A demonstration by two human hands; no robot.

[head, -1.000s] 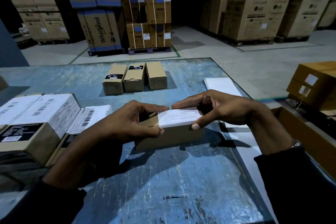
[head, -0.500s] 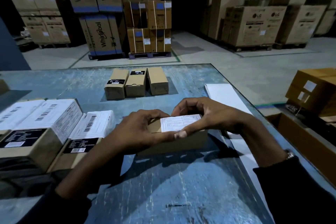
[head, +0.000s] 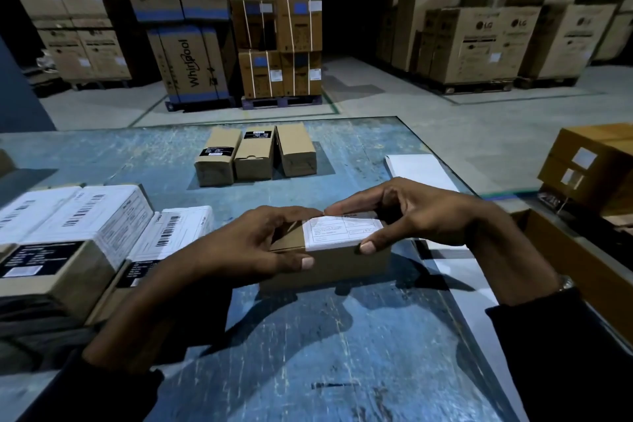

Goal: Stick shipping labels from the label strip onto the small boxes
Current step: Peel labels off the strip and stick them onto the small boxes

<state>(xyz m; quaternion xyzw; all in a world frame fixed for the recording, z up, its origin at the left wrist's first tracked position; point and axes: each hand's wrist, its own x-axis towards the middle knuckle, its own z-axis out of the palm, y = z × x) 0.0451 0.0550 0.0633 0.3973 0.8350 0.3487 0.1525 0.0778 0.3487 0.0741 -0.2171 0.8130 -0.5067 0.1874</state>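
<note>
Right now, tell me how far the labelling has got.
Done: labelled boxes sit stacked at left. In hand: left hand and right hand hold a small box, white shipping label on top. Left: three small boxes behind show no white labels.

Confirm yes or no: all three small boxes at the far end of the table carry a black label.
No: the rightmost box shows bare cardboard, no black label.

A box [head: 329, 260] is held on the table [head: 308, 353] between the left hand [head: 253, 247] and right hand [head: 418, 212], with a label [head: 342, 231] on its top. Three boxes [head: 255, 156] are set in a row beyond the hands. Labelled boxes [head: 78, 240] are stacked left of the left hand. The label strip [head: 421, 168] is laid behind and under the right hand.
</note>
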